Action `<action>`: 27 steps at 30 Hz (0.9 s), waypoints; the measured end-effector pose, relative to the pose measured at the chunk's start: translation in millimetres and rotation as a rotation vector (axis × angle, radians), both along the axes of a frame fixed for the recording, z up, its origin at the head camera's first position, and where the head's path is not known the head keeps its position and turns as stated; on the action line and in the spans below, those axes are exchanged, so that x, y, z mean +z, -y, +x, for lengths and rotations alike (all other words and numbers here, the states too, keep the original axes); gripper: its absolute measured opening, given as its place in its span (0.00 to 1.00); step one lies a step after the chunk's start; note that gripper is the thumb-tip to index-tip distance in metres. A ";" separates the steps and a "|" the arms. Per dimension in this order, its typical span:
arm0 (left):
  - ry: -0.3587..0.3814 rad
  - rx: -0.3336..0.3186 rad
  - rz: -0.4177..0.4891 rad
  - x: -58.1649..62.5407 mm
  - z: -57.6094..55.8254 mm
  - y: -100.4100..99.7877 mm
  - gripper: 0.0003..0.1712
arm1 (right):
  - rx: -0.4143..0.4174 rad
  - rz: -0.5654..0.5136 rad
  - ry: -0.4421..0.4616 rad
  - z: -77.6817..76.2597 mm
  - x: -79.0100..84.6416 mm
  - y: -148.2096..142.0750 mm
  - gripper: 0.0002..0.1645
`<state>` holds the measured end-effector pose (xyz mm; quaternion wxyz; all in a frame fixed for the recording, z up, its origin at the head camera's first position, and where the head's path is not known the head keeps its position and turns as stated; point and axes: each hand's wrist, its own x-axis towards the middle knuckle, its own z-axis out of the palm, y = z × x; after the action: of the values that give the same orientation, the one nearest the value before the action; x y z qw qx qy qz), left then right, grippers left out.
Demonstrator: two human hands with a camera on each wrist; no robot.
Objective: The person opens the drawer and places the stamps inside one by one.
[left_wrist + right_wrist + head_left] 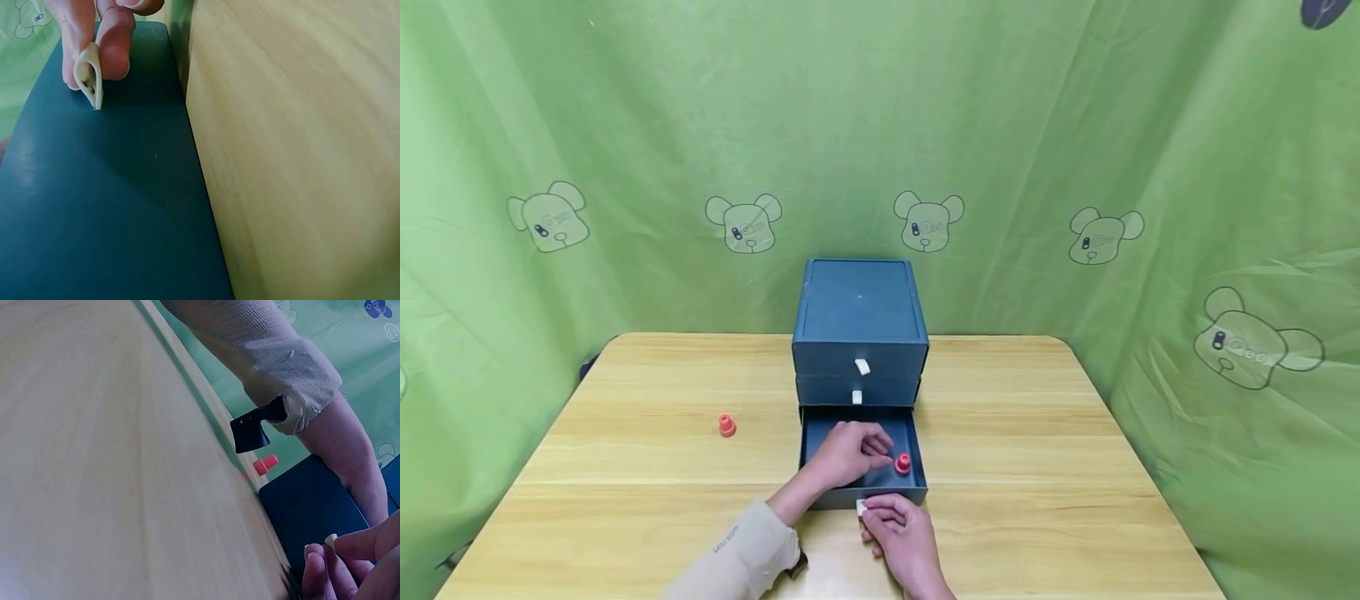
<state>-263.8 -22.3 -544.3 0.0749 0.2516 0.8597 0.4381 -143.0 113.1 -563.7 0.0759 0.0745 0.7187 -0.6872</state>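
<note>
A dark blue three-drawer box [860,300] stands on the table, its bottom drawer [917,454] pulled out. Inside, near the drawer's right wall, sits a small red stepped plug [903,464]. My left hand [847,452] reaches over the drawer with loosely bent fingers, thumb and fingertips just left of that plug. Nothing shows between them. My right hand [904,533] pinches the white pull tab [861,506] on the drawer front. The left wrist view shows the tab [87,69] as a folded loop between fingers.
A second red stepped plug [726,425] stands on the wooden table [1015,467], left of the box. Two more white tabs mark the upper drawers, which are closed. A green curtain [850,125] hangs behind and on both sides.
</note>
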 end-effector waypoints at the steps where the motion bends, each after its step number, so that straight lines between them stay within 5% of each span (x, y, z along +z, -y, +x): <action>1: -0.009 0.001 0.005 0.3 0.0 0.5 0.09 | 0.001 -0.006 -0.002 0.0 -0.1 0.4 0.14; 12: -0.068 0.001 0.061 19.9 3.2 13.7 0.10 | -0.010 0.003 0.011 -1.8 1.0 0.9 0.13; 20: -0.080 0.012 0.140 45.9 6.5 38.3 0.10 | -0.025 0.032 0.016 -3.7 -1.9 0.9 0.12; 27: -0.068 0.060 0.209 56.4 7.1 67.1 0.08 | -0.031 0.052 0.042 -3.3 -3.6 2.1 0.11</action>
<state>-256.7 -89.4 -487.9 0.0058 0.2467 0.8186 0.5186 -146.3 111.1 -567.3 0.0785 0.1020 0.7334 -0.6674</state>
